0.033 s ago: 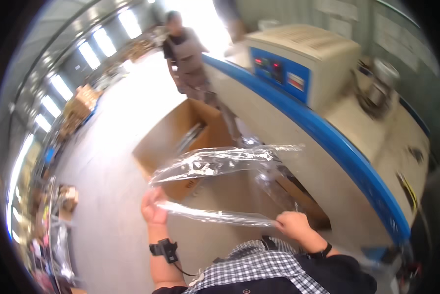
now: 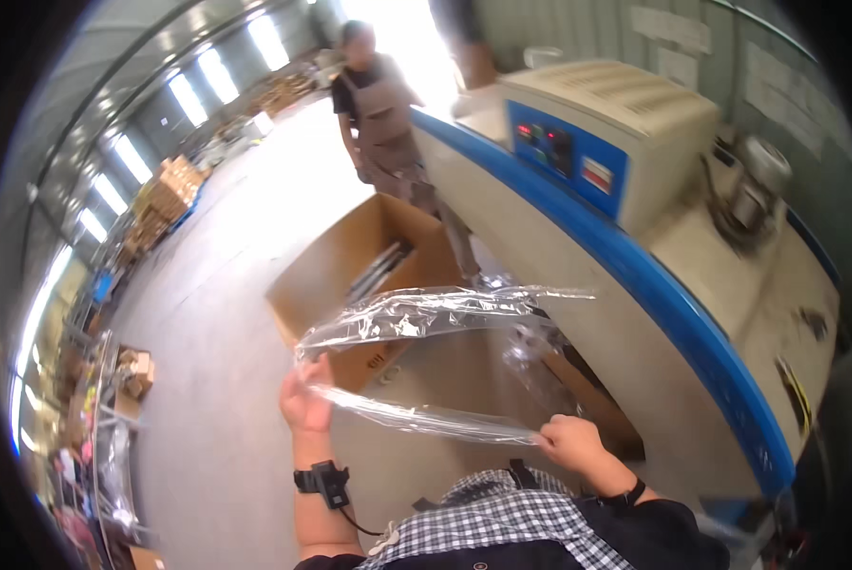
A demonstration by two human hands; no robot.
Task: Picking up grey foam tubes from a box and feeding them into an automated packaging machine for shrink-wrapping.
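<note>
A clear plastic film [image 2: 426, 420] is stretched in a band between my two hands, in front of my body. My left hand [image 2: 305, 397], raised at the left, is closed on one end of it. My right hand [image 2: 574, 443] pinches the other end, lower and closer to the machine. A second crinkled fold of the film runs from my left hand toward the machine, above the near band. Beyond the film stands an open cardboard box [image 2: 321, 261] with a dark, long item [image 2: 380, 271] inside; what it is I cannot make out.
A large machine [image 2: 559, 285] with a blue edge and a control box [image 2: 625, 133] fills the right side. A person [image 2: 383, 119] in an apron stands past the box. Shelving [image 2: 108, 418] with goods lines the left, and stacked cartons [image 2: 174, 185] stand farther back.
The whole view has shifted slightly, with the surroundings sliding a little to the right. Both hands keep their hold on the film, and it stays stretched between them.
</note>
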